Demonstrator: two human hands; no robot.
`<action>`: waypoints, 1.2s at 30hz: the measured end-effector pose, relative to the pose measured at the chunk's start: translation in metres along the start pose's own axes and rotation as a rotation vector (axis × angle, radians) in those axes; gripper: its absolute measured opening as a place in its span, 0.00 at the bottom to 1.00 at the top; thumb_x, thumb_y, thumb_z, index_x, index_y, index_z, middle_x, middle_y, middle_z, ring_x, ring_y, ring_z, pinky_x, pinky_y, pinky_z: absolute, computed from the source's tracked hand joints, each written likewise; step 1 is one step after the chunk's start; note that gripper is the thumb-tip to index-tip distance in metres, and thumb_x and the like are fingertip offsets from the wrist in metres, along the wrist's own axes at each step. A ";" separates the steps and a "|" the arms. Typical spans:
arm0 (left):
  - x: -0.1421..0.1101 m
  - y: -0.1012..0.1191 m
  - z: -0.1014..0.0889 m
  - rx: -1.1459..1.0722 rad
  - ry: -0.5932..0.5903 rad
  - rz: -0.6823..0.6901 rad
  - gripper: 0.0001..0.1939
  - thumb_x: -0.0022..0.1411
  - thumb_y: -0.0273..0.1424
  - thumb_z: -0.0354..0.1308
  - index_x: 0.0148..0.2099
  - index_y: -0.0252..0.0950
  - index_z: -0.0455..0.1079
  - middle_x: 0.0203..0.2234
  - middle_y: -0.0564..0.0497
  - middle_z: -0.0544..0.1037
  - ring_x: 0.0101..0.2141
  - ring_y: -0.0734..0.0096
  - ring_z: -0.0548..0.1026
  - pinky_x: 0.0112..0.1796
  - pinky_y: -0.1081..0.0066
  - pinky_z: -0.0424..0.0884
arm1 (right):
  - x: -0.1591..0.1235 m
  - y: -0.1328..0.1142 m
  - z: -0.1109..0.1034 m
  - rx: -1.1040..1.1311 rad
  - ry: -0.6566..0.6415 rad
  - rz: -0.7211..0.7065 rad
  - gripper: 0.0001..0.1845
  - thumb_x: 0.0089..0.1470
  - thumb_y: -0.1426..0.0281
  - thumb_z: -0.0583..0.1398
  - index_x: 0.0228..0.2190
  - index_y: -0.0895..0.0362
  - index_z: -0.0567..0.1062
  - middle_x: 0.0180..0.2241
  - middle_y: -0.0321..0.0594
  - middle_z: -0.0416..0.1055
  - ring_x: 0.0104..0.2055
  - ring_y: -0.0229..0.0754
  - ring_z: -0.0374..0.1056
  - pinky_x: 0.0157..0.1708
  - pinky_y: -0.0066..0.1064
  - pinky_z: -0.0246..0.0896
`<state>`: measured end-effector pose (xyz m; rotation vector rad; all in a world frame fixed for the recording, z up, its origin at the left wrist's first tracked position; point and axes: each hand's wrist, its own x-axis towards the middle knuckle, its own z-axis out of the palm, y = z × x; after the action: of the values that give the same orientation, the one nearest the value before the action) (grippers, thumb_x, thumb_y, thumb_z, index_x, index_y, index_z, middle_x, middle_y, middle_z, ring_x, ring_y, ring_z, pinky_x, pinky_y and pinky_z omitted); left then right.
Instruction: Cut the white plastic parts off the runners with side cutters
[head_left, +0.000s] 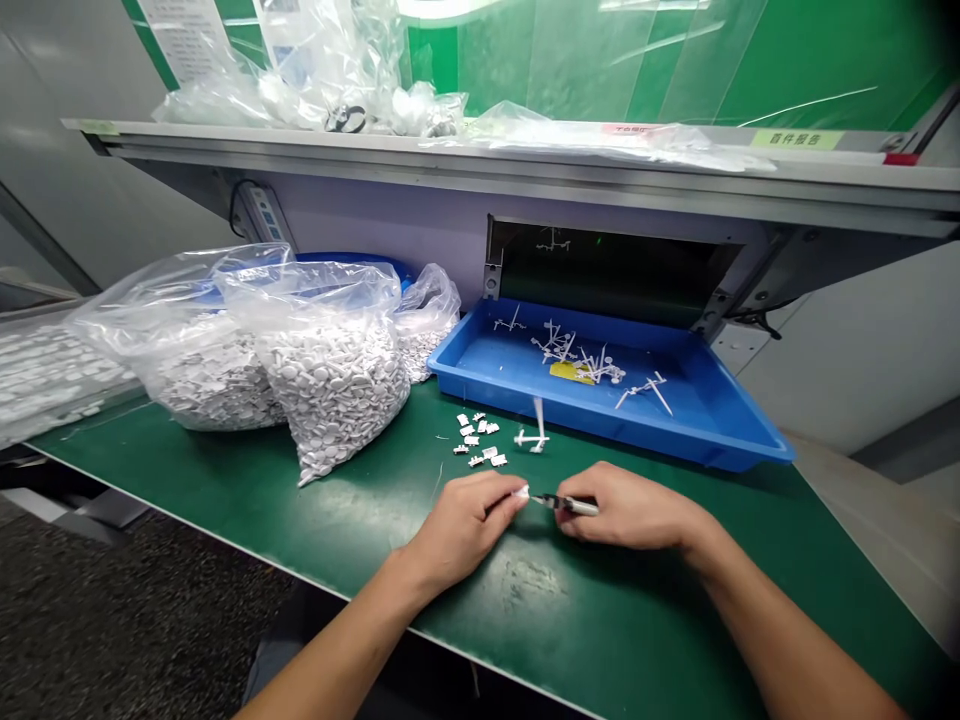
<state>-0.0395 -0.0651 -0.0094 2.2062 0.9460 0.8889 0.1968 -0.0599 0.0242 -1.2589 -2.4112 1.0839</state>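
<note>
1. White plastic piece (520,493), small and pinched between the thumb and fingers of the person's left hand (461,525), just below the middle of the frame
2. Right beside it, the person's right hand (634,507) is closed around a slim black-and-silver hand tool (566,504), its narrow end pointing left and meeting the white piece; from where I stand, the exact kind of tool is hard to make out
3. Both forearms come in from the bottom corners, and the hands work just above the green bench mat (525,610)
4. Directly above the hands, a scatter of small white moulded parts (476,438) lies on the mat, with a white plastic runner (534,437) just to their right
5. Toward the right, a blue plastic tray (622,425) holds more white runners (577,350) and a yellow slip (571,372)
6. Left of centre, two bulging transparent bags of white plastic discs (330,380) sit side by side, a third bag (425,335) tucked behind them, and a blue bin (352,262) shows at their back
7. Along the top, a grey metal shelf (450,150) carries crumpled plastic film (360,100) and a green label (797,139), while a dark opening (607,270) sits beneath it, just above the tray
</note>
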 end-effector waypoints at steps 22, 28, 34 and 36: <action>0.139 -0.010 -0.067 0.493 -0.021 0.249 0.15 0.68 0.38 0.48 0.42 0.39 0.75 0.35 0.50 0.79 0.35 0.66 0.76 0.37 0.73 0.68 | 0.005 0.022 -0.026 -0.472 0.849 -0.168 0.13 0.50 0.79 0.56 0.38 0.53 0.72 0.39 0.39 0.72 0.41 0.43 0.67 0.43 0.33 0.61; 0.228 0.009 -0.014 0.347 -0.238 0.208 0.13 0.62 0.37 0.55 0.42 0.39 0.78 0.37 0.50 0.81 0.38 0.61 0.77 0.37 0.72 0.69 | -0.084 0.074 -0.105 -0.535 1.624 0.335 0.18 0.54 0.71 0.56 0.47 0.53 0.72 0.52 0.48 0.65 0.49 0.52 0.66 0.49 0.44 0.61; 0.272 0.016 0.062 0.304 -0.343 0.238 0.09 0.53 0.37 0.64 0.34 0.36 0.79 0.25 0.51 0.80 0.27 0.66 0.76 0.27 0.74 0.67 | -0.086 0.110 -0.105 -0.403 1.552 0.465 0.22 0.52 0.69 0.56 0.49 0.54 0.73 0.48 0.47 0.70 0.46 0.50 0.68 0.48 0.41 0.62; 0.273 0.023 0.067 0.299 -0.312 0.256 0.09 0.58 0.35 0.61 0.32 0.36 0.78 0.24 0.50 0.79 0.27 0.67 0.75 0.28 0.74 0.66 | -0.061 0.100 -0.095 -0.211 1.419 0.357 0.19 0.54 0.67 0.56 0.47 0.54 0.74 0.42 0.43 0.74 0.41 0.47 0.69 0.44 0.37 0.63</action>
<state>0.1636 0.1171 0.0602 2.6690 0.6914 0.5082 0.3434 -0.0223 0.0305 -1.6813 -1.2109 -0.1585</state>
